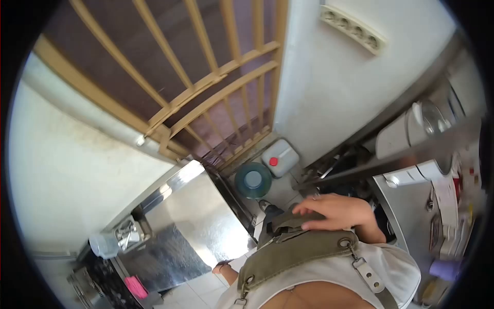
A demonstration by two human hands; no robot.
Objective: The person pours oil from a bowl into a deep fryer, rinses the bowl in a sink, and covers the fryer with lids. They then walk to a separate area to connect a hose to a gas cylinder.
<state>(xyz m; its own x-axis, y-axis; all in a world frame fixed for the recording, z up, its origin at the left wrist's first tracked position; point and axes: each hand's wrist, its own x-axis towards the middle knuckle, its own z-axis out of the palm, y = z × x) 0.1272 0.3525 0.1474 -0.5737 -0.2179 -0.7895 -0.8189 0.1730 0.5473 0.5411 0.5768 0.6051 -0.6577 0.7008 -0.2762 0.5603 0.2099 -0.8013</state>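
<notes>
My right hand (pixel 332 211) is held in front of the olive-green apron (pixel 293 255), fingers stretched out and a little apart, with a ring on one finger and nothing in it. Low on the left, my left hand (pixel 218 268) is beside the edge of the shiny steel worktop (pixel 206 216). A dark band circles that wrist, and glare and the small visible part hide the fingers. My shoe (pixel 264 204) shows on the tiled floor beyond the apron.
Ahead stand a teal bucket (pixel 239 181) and a white jerrycan (pixel 285 159) with a red cap, by a yellow barred gate (pixel 226 77). A metal shelf (pixel 391 159) runs along the right. A pink cloth (pixel 135 287) and a clear plastic container (pixel 104 245) are at left.
</notes>
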